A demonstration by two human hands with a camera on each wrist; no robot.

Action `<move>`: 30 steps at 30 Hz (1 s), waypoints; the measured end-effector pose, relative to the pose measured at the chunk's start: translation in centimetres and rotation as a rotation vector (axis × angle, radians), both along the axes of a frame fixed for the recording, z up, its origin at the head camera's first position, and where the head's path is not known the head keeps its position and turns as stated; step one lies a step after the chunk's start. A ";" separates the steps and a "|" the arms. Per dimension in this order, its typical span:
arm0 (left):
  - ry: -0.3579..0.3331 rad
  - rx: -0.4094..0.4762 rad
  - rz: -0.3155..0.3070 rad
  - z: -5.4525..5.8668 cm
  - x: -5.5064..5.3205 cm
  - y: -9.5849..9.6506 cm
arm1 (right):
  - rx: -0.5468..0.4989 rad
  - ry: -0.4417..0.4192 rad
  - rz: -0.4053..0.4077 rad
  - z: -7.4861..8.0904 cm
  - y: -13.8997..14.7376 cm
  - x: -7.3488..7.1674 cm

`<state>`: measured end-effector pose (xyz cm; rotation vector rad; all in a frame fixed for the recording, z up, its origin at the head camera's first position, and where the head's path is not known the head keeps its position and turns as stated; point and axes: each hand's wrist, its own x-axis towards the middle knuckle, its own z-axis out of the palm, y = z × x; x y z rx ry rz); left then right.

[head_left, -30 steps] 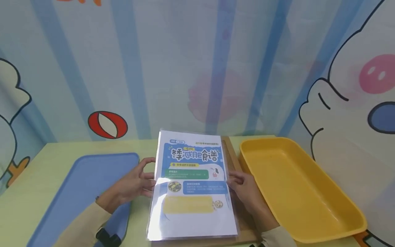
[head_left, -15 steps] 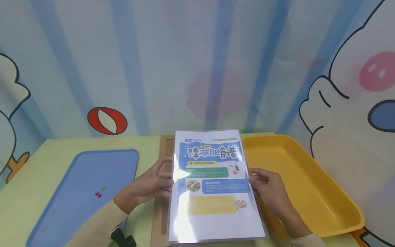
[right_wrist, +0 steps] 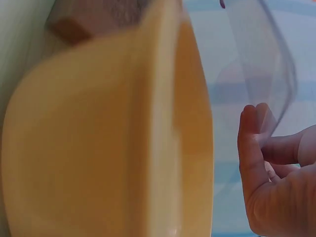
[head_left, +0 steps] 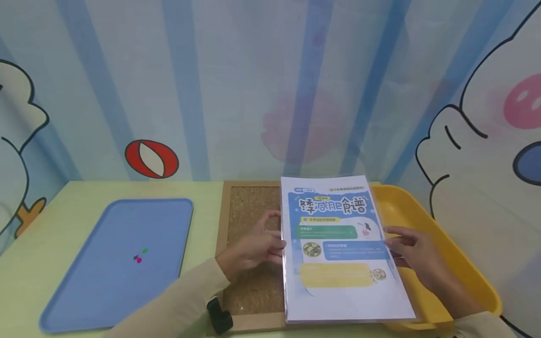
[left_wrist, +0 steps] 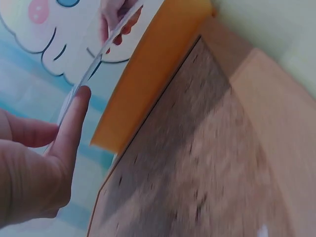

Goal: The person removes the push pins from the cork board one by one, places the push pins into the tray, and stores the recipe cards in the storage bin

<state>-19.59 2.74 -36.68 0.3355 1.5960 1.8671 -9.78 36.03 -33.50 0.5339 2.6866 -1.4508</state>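
Observation:
A laminated printed sheet (head_left: pixel 346 300), with a blue header and green, blue and yellow blocks, is held up by both hands. My left hand (head_left: pixel 255 246) pinches its left edge; in the left wrist view the thumb and index fingers (left_wrist: pixel 74 123) close on the thin edge. At the right edge my right hand (head_left: pixel 418 253) pinches the clear plastic border, seen edge-on between thumb and fingers (right_wrist: pixel 252 153) in the right wrist view. A wood-framed cork board (head_left: pixel 258 291) lies beneath, its right part hidden by the sheet. The sheet also overlaps the yellow tub (head_left: pixel 465 272).
To the left lies a blue tray (head_left: pixel 105 281) holding a few tiny pieces, a pink one (head_left: pixel 139 260), a green one (head_left: pixel 144 250) and a dark one (head_left: pixel 135 257). All stand on a pale yellow table (head_left: pixel 207 225) before a cartoon-printed curtain (head_left: pixel 236 94).
Both hands have carried the sheet rightward, from over the board toward the yellow tub. The board's left part and the small pieces on the blue tray have come into view.

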 end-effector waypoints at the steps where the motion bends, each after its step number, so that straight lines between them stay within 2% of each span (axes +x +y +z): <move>1: -0.002 -0.007 0.009 0.1 0.1 0.6 | 0.000 0.000 -0.002 0.0 0.5 0.0; 7: -0.020 -0.042 0.064 0.6 0.7 3.5 | 0.021 -0.019 -0.012 0.2 3.3 -0.3; 16: -0.038 -0.014 0.093 1.1 1.7 7.2 | 0.051 -0.053 -0.063 0.5 6.1 -0.4; 23: -0.036 -0.014 0.086 1.1 1.7 9.2 | 0.083 -0.102 -0.134 0.1 8.0 -0.8; 30: -0.055 -0.004 0.131 1.2 1.6 11.0 | 0.108 -0.108 -0.163 0.2 9.3 -1.3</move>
